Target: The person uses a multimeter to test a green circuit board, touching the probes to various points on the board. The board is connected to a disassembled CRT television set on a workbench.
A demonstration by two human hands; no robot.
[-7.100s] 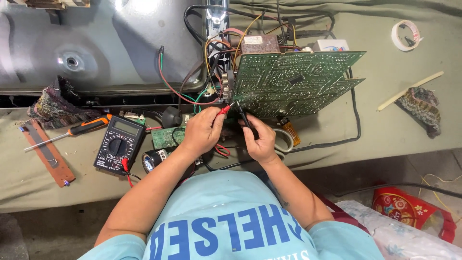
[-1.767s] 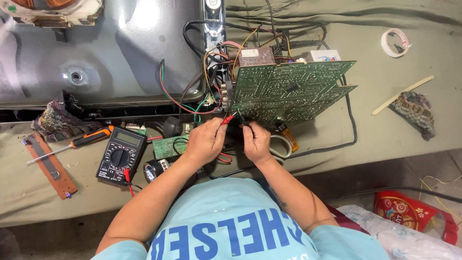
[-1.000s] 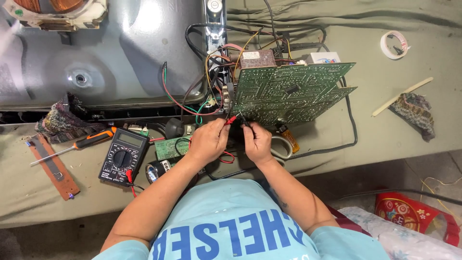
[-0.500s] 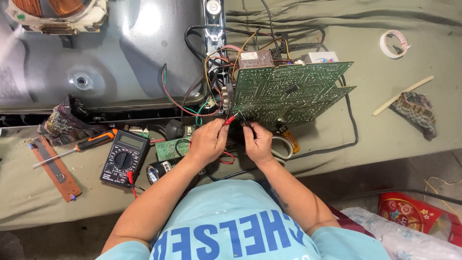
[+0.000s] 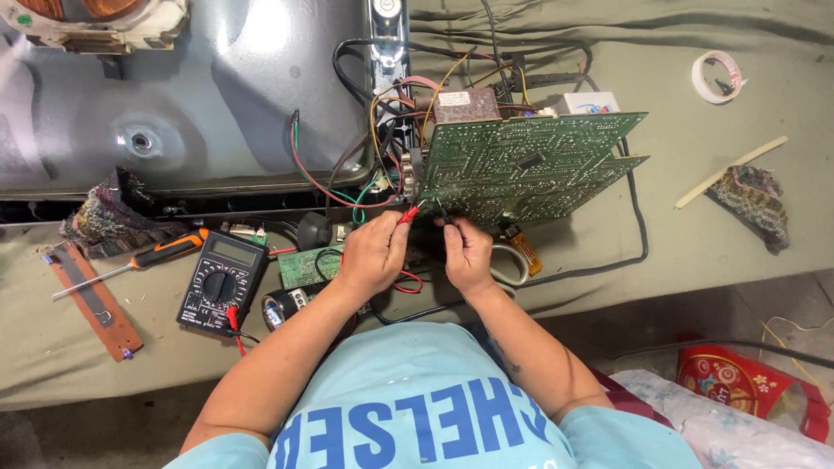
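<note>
My left hand pinches a red meter probe, its tip against the lower left edge of a green circuit board that stands tilted on the olive cloth. My right hand holds a black probe right beside it, tip on the same edge of the board. Red and black leads run from the hands back to a black multimeter lying at the left. A tangle of coloured wires joins the board to a grey picture tube at the back left.
An orange-handled screwdriver, a brown strip and a dark rag lie at the left. A small green board sits by the meter. Tape roll, a pale stick and another rag lie at the right. The table's front edge is near my body.
Both hands stay on the probes at the board's lower left edge. The view has shifted slightly; nothing on the cloth has moved.
</note>
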